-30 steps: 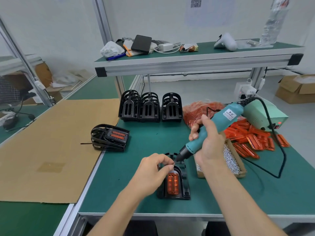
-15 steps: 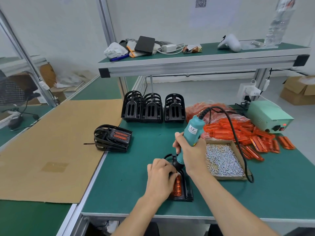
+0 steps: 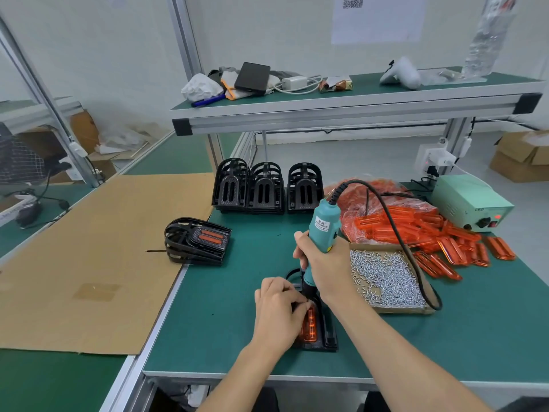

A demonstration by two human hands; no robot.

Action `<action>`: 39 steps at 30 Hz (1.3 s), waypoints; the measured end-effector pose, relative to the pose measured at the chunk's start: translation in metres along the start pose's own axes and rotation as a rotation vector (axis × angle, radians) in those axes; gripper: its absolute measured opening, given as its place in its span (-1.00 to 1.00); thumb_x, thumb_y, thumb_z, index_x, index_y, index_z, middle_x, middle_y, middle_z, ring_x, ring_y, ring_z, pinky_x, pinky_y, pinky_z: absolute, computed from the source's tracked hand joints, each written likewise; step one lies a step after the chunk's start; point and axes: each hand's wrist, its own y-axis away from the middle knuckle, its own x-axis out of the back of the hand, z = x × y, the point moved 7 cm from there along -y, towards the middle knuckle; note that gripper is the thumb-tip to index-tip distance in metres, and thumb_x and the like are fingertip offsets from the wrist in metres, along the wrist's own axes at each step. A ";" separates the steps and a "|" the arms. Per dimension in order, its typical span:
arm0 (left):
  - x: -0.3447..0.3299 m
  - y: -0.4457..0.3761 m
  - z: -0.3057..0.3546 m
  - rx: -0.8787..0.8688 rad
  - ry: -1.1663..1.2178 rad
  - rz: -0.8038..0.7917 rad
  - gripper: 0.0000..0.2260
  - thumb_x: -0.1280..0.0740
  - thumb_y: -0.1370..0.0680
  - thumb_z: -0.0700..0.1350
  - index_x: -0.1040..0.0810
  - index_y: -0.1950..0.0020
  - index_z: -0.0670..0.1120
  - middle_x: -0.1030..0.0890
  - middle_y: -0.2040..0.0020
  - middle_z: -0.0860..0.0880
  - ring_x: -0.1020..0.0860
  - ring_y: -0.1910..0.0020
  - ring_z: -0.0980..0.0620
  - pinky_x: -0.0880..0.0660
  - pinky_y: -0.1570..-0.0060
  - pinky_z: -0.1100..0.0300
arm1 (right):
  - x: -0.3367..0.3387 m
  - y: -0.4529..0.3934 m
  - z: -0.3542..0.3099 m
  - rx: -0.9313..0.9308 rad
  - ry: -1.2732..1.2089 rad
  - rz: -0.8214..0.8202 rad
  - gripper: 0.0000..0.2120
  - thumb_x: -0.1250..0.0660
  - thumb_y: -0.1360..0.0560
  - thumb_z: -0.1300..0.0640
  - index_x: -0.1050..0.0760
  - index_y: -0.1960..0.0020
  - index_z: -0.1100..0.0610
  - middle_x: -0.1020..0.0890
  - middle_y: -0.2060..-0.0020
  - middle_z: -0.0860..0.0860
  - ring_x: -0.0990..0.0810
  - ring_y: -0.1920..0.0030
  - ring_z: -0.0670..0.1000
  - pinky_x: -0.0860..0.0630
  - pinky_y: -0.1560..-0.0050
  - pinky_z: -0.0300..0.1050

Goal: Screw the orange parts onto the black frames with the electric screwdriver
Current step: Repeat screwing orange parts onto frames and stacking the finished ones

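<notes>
Holding loose screws (image 3: pixel 383 278), cardboard tray (image 3: pixel 401 310), beside right hand (image 3: pixel 325 272)

The left hand (image 3: pixel 277 315) hides the screwdriver tip (image 3: pixel 309 294) and screw.

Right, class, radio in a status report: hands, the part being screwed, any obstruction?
Right hand grips screwdriver, tip down on frame. Left hand steadies orange part. Nothing in the way.

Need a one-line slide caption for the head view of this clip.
Right hand drives the electric screwdriver into an orange part on a black frame, steadied by the left hand.
</notes>
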 end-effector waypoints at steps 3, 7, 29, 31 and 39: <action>0.001 0.002 -0.004 0.012 0.011 0.023 -0.94 -0.59 -0.44 -0.01 -0.76 0.13 0.05 -0.46 0.11 0.16 -0.39 -0.06 0.06 -0.33 -0.01 0.09 | -0.007 0.002 -0.002 0.007 -0.005 -0.052 -0.73 -0.45 -0.50 0.02 -0.54 0.31 0.13 -0.63 0.40 0.09 -0.49 0.45 0.02 -0.47 0.36 -0.10; 0.001 0.003 -0.004 0.009 0.020 0.020 -0.94 -0.59 -0.44 -0.02 -0.77 0.13 0.05 -0.45 0.10 0.16 -0.41 -0.07 0.03 -0.38 -0.05 0.06 | -0.012 0.001 -0.003 0.007 0.013 -0.089 -0.72 -0.44 -0.52 0.06 -0.54 0.30 0.17 -0.63 0.40 0.08 -0.49 0.45 0.01 -0.46 0.35 -0.12; 0.006 0.017 -0.003 0.059 0.029 0.063 -0.88 -0.59 -0.44 -0.05 -0.78 0.04 0.05 -0.43 0.07 0.13 -0.40 -0.06 0.02 -0.42 -0.09 0.06 | -0.017 -0.002 -0.003 0.029 0.042 -0.299 -0.81 -0.42 -0.53 0.06 -0.57 0.25 0.05 -0.71 0.27 0.13 -0.50 0.43 0.02 -0.52 0.28 -0.11; 0.007 0.017 -0.001 0.050 0.020 0.070 -0.88 -0.59 -0.44 -0.05 -0.77 0.04 0.05 -0.42 0.08 0.13 -0.40 -0.04 0.03 -0.42 -0.07 0.08 | -0.014 -0.003 -0.004 0.037 0.020 -0.301 -0.81 -0.42 -0.54 0.07 -0.57 0.25 0.04 -0.71 0.27 0.15 -0.49 0.43 0.03 -0.52 0.28 -0.12; 0.008 0.017 0.004 -0.005 -0.017 0.059 -0.88 -0.58 -0.46 -0.05 -0.77 0.02 0.02 -0.42 0.09 0.11 -0.38 -0.04 0.04 -0.49 -0.03 0.09 | -0.010 -0.003 -0.006 0.033 0.003 -0.304 -0.80 -0.42 -0.54 0.08 -0.58 0.25 0.06 -0.70 0.26 0.18 -0.49 0.42 0.05 -0.51 0.24 -0.10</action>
